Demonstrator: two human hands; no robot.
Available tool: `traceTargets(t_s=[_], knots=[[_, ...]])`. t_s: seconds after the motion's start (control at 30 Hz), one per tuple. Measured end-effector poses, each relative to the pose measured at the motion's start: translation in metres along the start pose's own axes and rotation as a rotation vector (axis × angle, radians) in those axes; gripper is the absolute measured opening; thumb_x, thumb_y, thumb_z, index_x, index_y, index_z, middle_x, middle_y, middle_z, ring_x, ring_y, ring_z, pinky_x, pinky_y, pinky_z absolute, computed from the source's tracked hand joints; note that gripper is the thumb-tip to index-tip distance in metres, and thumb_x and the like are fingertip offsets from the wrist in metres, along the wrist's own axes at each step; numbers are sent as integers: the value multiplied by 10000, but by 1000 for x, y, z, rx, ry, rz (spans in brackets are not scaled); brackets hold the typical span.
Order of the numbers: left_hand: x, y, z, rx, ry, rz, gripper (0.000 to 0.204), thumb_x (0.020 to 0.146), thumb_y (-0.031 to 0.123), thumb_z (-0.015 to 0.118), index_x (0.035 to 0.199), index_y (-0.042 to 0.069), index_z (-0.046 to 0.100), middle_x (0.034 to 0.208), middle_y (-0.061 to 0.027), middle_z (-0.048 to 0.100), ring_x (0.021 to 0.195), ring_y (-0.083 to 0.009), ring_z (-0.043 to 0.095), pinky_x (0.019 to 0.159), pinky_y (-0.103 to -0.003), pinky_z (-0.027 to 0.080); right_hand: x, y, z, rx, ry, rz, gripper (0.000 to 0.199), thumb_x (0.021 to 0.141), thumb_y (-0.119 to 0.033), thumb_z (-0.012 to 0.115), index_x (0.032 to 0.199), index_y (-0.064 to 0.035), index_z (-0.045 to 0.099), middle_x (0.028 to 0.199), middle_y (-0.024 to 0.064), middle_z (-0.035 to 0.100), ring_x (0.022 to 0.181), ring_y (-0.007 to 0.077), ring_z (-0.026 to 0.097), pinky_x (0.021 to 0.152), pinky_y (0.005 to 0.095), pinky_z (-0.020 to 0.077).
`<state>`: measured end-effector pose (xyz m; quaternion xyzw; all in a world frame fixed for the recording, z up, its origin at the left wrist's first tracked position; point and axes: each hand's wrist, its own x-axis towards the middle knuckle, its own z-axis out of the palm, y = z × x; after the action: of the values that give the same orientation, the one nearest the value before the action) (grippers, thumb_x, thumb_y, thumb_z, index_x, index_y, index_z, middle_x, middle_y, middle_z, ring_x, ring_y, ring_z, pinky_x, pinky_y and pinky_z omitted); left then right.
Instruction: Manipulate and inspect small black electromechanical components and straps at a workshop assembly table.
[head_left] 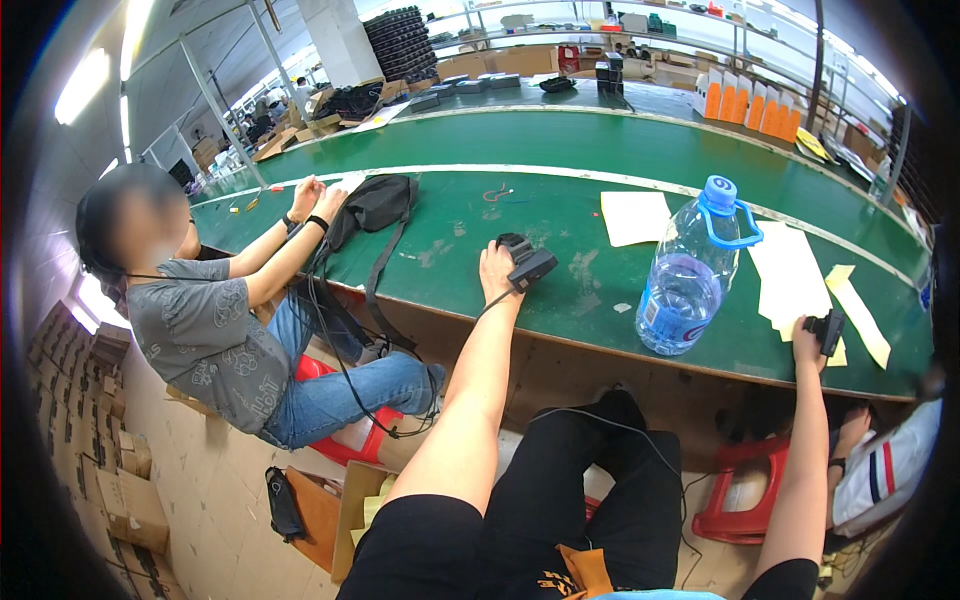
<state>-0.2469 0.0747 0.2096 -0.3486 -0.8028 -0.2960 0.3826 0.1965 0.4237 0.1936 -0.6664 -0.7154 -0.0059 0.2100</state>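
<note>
Black sleeves [420, 545], arms [465, 400] outstretched, spread; left hand [496, 272], right hand [806, 347] at green table [450, 250]

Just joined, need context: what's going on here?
The left hand is at the green table, a black device on or in it. The right hand, with a similar device, is by yellow paper. The bottle stands between them. A co-worker sits at left, near a black bag.

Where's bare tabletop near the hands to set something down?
Likely best: the green tabletop between the left hand and the bottle, bare except for scuffs and a small scrap. Another patch lies between the black bag and the left hand. Crowded: right of the bottle, where pale yellow sheets lie around the right hand.
</note>
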Motion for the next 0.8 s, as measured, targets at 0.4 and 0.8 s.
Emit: traceTargets(t_s=[0.4, 0.8], knots=[[0, -2, 2, -26, -57, -45, 208, 599, 96, 634, 769, 17, 543, 845, -145, 501, 810, -303, 484, 748, -366, 410, -8, -8, -10, -30, 41, 24, 590, 777, -465, 436, 1164, -19, 460, 1181, 177, 480, 1097, 323, 455, 944, 381, 356], [-1, -3, 8, -118, -59, -32, 238, 600, 76, 627, 818, 29, 543, 869, -147, 505, 838, -312, 494, 763, -371, 418, 0, 2, 2, -63, 82, -2, 582, 779, -471, 428, 1143, -19, 473, 1161, 174, 492, 1087, 318, 459, 942, 393, 353]])
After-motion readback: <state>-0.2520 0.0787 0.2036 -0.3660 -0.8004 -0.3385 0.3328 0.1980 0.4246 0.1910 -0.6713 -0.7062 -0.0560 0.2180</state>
